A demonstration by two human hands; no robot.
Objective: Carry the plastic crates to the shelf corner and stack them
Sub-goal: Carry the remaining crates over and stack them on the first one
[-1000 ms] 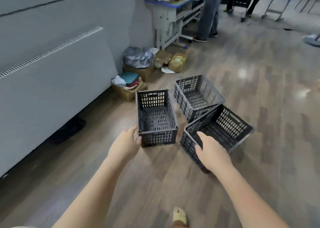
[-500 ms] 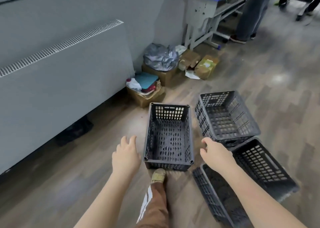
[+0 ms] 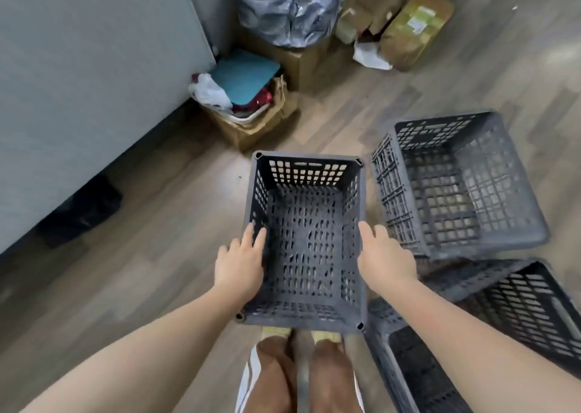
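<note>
Three dark grey slotted plastic crates stand on the wooden floor. The nearest crate (image 3: 306,233) is right in front of my feet. My left hand (image 3: 240,263) lies over its left rim with straight fingers, two fingertips just inside. My right hand (image 3: 385,260) lies on its right rim, fingers stretched forward. A second crate (image 3: 456,186) sits to the right. A third crate (image 3: 490,324) leans at the lower right, partly behind my right forearm.
A grey cabinet (image 3: 88,66) runs along the left. Beyond the crates are cardboard boxes: one with a teal lid and cloth (image 3: 248,98), one under a grey plastic bag (image 3: 286,7), and a taped box (image 3: 415,29). My feet (image 3: 298,337) touch the nearest crate.
I have stepped closer and bent over the nearest crate. Both hands have moved forward from beside its near end onto its left and right rims.
</note>
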